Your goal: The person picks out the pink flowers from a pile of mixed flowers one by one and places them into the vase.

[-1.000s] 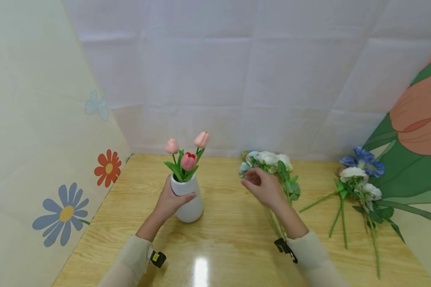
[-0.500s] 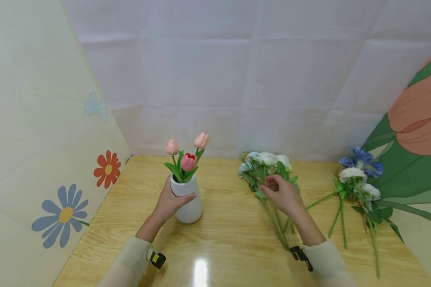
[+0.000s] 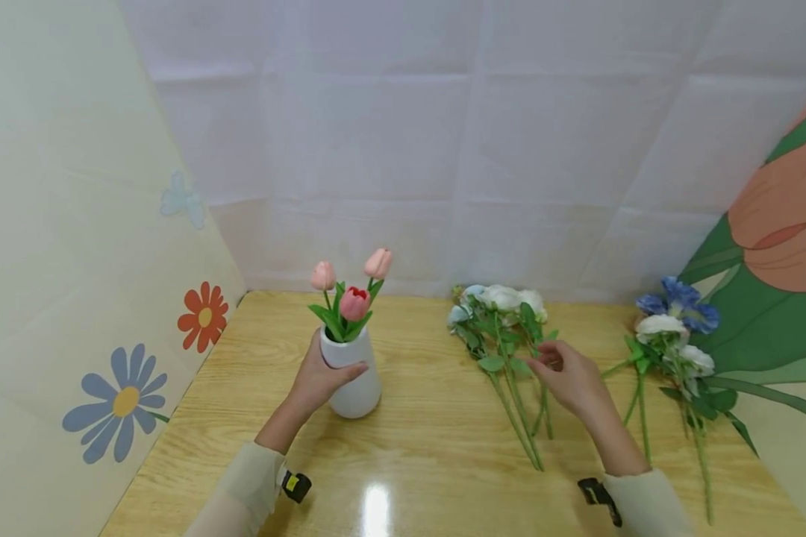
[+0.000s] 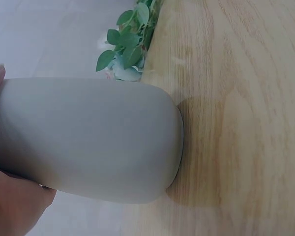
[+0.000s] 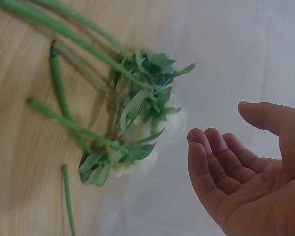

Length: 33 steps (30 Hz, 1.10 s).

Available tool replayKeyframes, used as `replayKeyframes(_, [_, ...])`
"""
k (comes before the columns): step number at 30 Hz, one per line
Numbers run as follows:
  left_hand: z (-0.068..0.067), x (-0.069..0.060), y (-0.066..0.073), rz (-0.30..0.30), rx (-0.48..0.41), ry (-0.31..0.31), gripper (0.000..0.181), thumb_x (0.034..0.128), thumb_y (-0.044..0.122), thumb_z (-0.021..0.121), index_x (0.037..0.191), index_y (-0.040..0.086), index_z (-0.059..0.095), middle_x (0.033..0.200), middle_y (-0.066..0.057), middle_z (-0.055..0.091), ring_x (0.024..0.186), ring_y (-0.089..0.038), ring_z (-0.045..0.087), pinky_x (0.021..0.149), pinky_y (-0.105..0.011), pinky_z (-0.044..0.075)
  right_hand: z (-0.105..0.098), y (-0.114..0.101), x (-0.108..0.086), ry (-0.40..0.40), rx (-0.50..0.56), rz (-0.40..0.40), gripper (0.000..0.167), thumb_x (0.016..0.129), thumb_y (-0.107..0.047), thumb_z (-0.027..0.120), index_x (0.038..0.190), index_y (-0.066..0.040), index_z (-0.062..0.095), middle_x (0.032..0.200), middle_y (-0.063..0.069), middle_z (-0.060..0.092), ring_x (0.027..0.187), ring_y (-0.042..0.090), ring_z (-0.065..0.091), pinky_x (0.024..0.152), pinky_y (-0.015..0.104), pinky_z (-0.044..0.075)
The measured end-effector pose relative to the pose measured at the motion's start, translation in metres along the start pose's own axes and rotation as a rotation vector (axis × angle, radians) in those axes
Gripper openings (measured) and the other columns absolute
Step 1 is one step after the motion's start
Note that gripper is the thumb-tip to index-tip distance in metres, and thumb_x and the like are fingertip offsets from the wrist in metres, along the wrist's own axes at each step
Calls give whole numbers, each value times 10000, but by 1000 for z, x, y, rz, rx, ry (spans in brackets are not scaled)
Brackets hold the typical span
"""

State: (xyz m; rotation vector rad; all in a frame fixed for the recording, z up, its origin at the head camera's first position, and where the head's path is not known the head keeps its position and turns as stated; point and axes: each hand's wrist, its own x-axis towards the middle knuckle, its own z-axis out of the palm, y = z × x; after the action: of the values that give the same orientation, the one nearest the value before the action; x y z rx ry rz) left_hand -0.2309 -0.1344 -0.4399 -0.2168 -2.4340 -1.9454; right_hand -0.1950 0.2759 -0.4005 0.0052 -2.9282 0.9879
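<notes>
In the head view a white vase (image 3: 354,379) stands upright on the table, holding two light pink tulips and one darker pink tulip (image 3: 354,303). My left hand (image 3: 319,379) grips the vase from its left side, thumb across the front; the left wrist view shows the vase body (image 4: 88,137) between thumb and fingers. My right hand (image 3: 571,377) is over the right edge of a bunch of white and pale blue flowers (image 3: 500,298). Seen from the right wrist, the right hand (image 5: 255,177) has bent, spread fingers and holds nothing.
Farther right on the wooden table (image 3: 416,447) lies another group, with a blue flower (image 3: 698,316), white flowers (image 3: 660,325) and green stems. A pale cloth (image 3: 389,149) hangs behind the table, and walls with painted flowers stand at both sides.
My right hand has moved right and toward the table's front, from the heads of the white and pale blue flowers to their right side. The left hand and vase have stayed in place.
</notes>
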Motion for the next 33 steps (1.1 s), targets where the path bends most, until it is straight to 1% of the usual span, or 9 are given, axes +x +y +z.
replayKeyframes(7, [1, 2, 0, 3, 1, -4, 924, 806, 189, 869, 1520, 150, 285, 1429, -129, 501, 1296, -353, 499, 1076, -615, 391, -10, 19, -9, 11, -42, 44, 573, 1040, -385, 551, 1379, 72, 484, 1241, 283, 614, 1103, 457, 598, 770, 505, 544])
replayKeyframes(13, [2, 3, 0, 26, 5, -13, 921, 809, 193, 863, 1525, 151, 285, 1424, -129, 508, 1287, -349, 508, 1066, -607, 404, -21, 36, -16, 12, -46, 74, 575, 1046, -371, 541, 1356, 108, 474, 1219, 308, 607, 1114, 500, 572, 803, 552, 522])
replayKeyframes(15, [2, 3, 0, 32, 5, -15, 923, 807, 194, 865, 1524, 153, 285, 1422, -127, 510, 1283, -347, 511, 1064, -605, 407, -24, 42, -18, 5, -56, 90, 598, 1051, -395, 519, 1361, 113, 462, 1230, 318, 595, 1122, 506, 562, 807, 560, 515])
replayKeyframes(19, [2, 4, 0, 36, 0, -19, 918, 808, 188, 863, 1521, 150, 285, 1420, -129, 509, 1282, -345, 511, 1065, -602, 406, -30, 54, -21, -17, -78, 129, 658, 1056, -441, 482, 1385, 126, 429, 1274, 338, 567, 1143, 515, 546, 806, 560, 509])
replayKeyframes(24, [3, 4, 0, 31, -2, -23, 918, 809, 187, 862, 1521, 143, 283, 1422, -132, 507, 1284, -347, 509, 1065, -604, 404, -41, 68, -25, -50, -91, 168, 697, 1058, -461, 461, 1402, 142, 398, 1295, 345, 551, 1150, 524, 538, 802, 555, 505])
replayKeyframes(28, [4, 4, 0, 28, 2, -26, 917, 808, 199, 864, 1518, 145, 287, 1420, -128, 509, 1279, -346, 514, 1057, -607, 411, -49, 80, -30, -66, -111, 177, 685, 1052, -477, 463, 1375, 127, 429, 1273, 338, 579, 1110, 519, 567, 765, 532, 510])
replayKeyframes(30, [4, 4, 0, 29, 2, -27, 913, 807, 199, 865, 1515, 143, 290, 1416, -128, 511, 1274, -346, 516, 1052, -606, 415, -53, 86, -31, -93, -113, 198, 708, 1045, -505, 458, 1376, 121, 429, 1275, 338, 581, 1100, 521, 569, 765, 537, 504])
replayKeyframes(33, [4, 4, 0, 25, 2, -26, 916, 801, 202, 868, 1512, 151, 293, 1411, -119, 513, 1271, -345, 517, 1049, -606, 418, -57, 95, -34, -112, -116, 234, 742, 1038, -529, 455, 1382, 127, 421, 1275, 348, 574, 1074, 510, 580, 771, 533, 498])
